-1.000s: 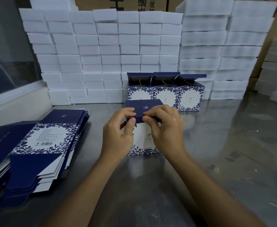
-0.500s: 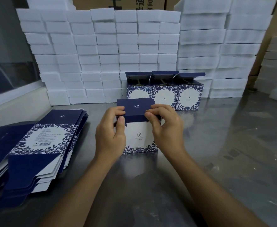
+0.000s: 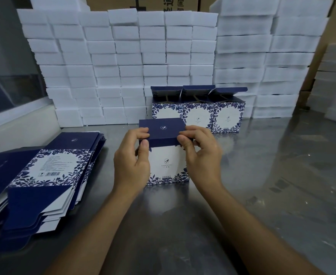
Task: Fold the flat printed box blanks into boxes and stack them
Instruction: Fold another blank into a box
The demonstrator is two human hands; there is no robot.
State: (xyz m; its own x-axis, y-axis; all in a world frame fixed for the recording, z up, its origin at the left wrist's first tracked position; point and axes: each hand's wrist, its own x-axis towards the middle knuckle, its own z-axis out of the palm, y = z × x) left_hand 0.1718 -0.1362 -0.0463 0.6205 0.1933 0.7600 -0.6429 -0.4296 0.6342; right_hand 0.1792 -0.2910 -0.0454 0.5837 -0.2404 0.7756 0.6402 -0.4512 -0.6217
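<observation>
We pinch the box at mid-table with our left hand and right hand, fingers curled on its dark lid. Three open boxes stand behind; a pile of blanks waits left, unfolded.

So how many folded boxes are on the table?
4: one box held in both hands, three open-lidded in a row behind it, left, middle, right. None seems hidden.
</observation>
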